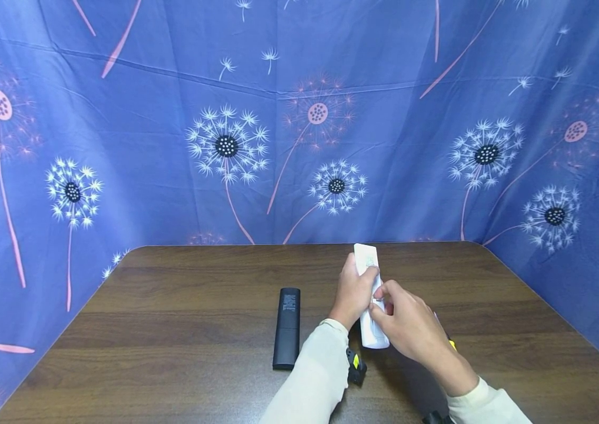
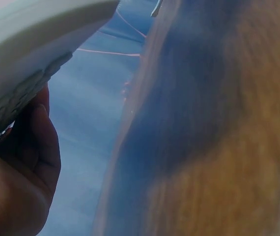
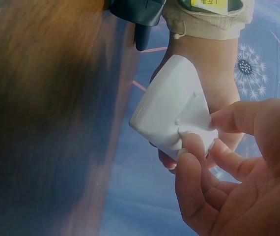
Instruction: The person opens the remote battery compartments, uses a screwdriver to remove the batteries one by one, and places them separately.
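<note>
Fingers (image 3: 186,184) of the R hand (image 1: 413,324): curled, pinching a white remote (image 1: 375,333) at its nearer half, w/ the tips on its upturned back. L hand (image 1: 352,290): fingers wrapped round the same remote, approx. mid-length, thumb laid over the upper face. The remote is held btwn. the two hands, raised off the table (image 1: 199,306), its long axis pointing away from the person; faint print shows nr. the far end, and raised keys (image 2: 29,91) appear on the underside (L wrist view). Both arms wear pale sleeves (image 1: 305,377); a dark wrist device (image 1: 356,368) w/ a yellow label sits at the L cuff. Left of the L forearm, a black remote (image 1: 287,333) lies flat on the wood-grain table, w/ pale print on its far half & a seam across approx. the middle. Bkgd.: blue cloth (image 1: 146,118) w/ white & pink dandelion motifs.
</note>
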The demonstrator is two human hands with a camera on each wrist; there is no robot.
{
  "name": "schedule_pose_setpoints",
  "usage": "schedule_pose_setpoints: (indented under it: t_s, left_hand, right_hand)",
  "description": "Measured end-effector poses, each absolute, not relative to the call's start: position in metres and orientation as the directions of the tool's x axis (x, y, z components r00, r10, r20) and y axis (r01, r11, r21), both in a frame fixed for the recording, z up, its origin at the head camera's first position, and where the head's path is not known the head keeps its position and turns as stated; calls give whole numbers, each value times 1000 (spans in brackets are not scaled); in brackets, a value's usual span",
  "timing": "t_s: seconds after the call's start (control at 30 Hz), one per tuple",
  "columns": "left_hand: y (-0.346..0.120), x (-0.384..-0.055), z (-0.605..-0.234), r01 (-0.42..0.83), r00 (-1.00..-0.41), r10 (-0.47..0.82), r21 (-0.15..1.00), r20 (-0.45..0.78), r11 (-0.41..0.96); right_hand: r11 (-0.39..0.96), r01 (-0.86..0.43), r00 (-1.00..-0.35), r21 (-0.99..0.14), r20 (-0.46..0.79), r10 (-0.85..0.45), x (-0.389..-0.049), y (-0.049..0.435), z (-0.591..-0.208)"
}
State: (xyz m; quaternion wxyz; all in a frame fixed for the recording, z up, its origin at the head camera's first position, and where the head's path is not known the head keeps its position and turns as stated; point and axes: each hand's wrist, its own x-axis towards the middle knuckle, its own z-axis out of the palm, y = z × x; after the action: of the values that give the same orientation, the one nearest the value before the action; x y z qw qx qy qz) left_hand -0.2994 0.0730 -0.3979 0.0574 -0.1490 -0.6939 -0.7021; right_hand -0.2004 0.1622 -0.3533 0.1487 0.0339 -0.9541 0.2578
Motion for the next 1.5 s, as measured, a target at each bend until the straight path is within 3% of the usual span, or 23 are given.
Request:
schedule_pose_setpoints:
  t_s: [0.43,0.97,1.5]
  left_hand:
    - [73,-299,-398,295,-946,131,955,297,-34]
    - [73,-300,-398,245,-953,158,964,259,-103]
    - [73,-298,-397,241,-952,178,968,251,-74]
  right_hand:
    - [855,-160,-936,-494,350,27,-200,165,-352]
    - [844,-152,-947,-514,321,24,-194,168,-352]
    - [810,-158,-960,-565,278,8,-184,180,-354]
